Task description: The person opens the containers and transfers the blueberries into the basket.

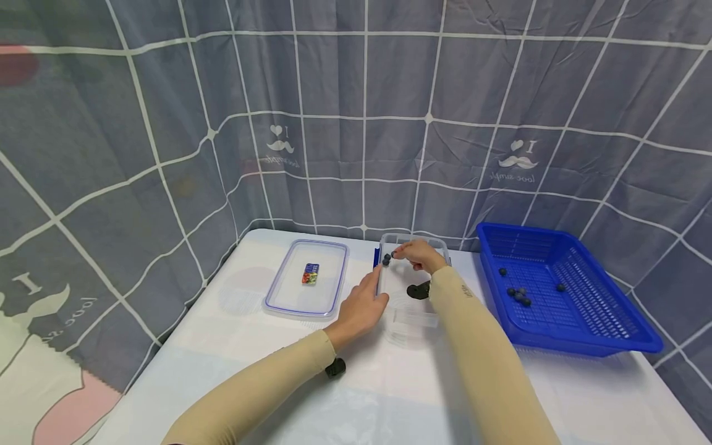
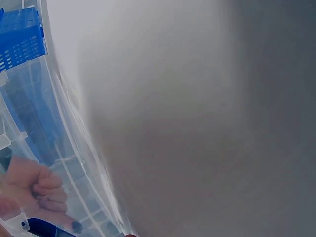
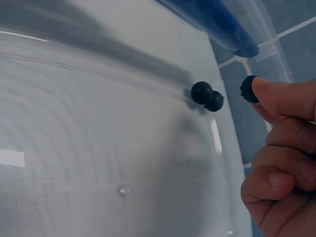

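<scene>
My right hand (image 1: pixel 421 255) is over the far part of a clear plastic box (image 1: pixel 414 320). Between thumb and forefinger it pinches a blueberry (image 3: pixel 249 90), while the other fingers curl into the palm. Two more blueberries (image 3: pixel 207 96) lie together on the box floor, by the far left corner. My left hand (image 1: pixel 360 307) is at the left side of the box, its fingers stretched along the rim. In the left wrist view the box wall (image 2: pixel 74 118) shows the right hand through it, and most of the left hand is out of frame.
To the right stands a blue perforated basket (image 1: pixel 584 343) with several blueberries (image 1: pixel 518 296) on its floor. A clear lid (image 1: pixel 292 303) with a blue seal lies flat at the left, bearing a colourful label (image 1: pixel 310 274). A grey checked curtain (image 1: pixel 389 148) hangs behind the table.
</scene>
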Demonstrator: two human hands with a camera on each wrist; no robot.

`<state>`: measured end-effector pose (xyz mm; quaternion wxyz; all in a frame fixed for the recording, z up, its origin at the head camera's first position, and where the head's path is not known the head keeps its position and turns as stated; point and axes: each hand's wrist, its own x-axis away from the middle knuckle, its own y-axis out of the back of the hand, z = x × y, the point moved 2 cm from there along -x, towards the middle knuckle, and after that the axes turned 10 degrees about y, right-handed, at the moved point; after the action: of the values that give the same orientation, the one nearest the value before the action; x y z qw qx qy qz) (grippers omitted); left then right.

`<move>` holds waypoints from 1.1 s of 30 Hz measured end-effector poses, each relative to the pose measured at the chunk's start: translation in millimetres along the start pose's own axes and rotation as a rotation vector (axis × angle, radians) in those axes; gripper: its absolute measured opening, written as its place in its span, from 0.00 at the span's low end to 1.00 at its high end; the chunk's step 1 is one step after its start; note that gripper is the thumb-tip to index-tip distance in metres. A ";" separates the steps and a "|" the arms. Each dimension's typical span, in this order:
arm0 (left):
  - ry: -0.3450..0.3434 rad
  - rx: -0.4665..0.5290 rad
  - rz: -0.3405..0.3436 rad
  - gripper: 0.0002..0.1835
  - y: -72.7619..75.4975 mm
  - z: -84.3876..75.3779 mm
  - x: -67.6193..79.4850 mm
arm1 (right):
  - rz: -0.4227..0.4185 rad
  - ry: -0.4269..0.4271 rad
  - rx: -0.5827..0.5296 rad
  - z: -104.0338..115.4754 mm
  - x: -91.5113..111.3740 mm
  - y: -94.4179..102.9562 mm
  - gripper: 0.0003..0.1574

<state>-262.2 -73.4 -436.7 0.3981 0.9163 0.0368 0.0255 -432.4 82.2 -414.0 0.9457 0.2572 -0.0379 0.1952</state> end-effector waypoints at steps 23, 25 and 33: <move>-0.001 0.009 -0.016 0.37 -0.3 2.5 -3.0 | 0.067 0.106 0.109 37.3 36.8 42.3 0.25; -0.005 0.014 -0.017 0.37 -0.3 2.0 -2.7 | 0.065 0.109 0.118 39.5 41.0 47.4 0.25; -0.003 0.029 -0.014 0.38 0.6 0.5 -1.3 | 0.056 0.098 0.115 48.0 60.6 68.6 0.26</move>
<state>-263.4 -74.3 -436.6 0.3852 0.9216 0.0429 0.0207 -402.0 133.7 -329.6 0.9242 0.3000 0.0123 0.2360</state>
